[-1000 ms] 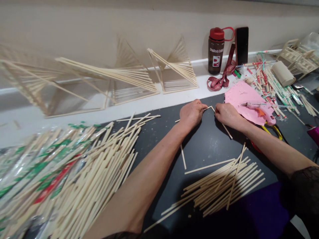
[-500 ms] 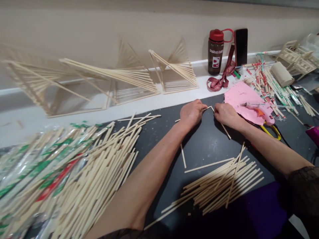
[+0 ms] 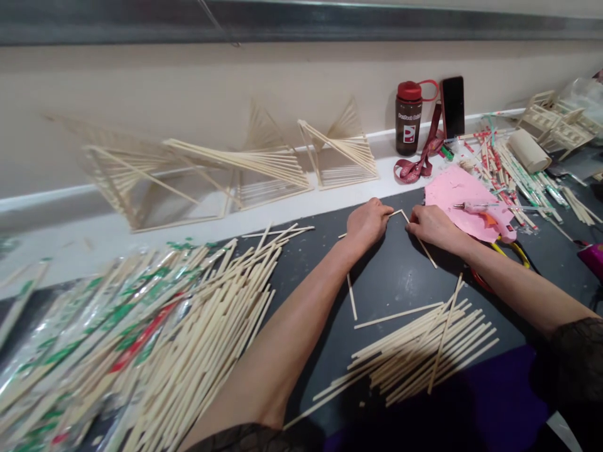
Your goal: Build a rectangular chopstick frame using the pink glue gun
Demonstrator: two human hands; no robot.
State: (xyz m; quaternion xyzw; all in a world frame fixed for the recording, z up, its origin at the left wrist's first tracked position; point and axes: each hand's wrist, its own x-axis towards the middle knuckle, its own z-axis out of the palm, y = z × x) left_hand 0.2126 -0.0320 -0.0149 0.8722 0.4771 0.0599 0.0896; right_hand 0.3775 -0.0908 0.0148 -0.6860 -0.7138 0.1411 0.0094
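Dark grey bench [image 3: 396,276]: left hand [image 3: 370,223], fingers closed on a thin pale wooden stick [image 3: 395,213]; right fingers at a second pale stick [image 3: 426,248], its end meeting the first; pink glue gun [image 3: 485,213] beside right hand [image 3: 433,226]; loose wooden sticks [image 3: 424,345] nearer the wearer.

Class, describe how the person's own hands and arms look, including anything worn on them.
The left hand and right hand are ungloved, with no watch or bracelet visible. The forearms are bare. Near the elbows, dark sleeves begin, their thin fabric patterned like lace.
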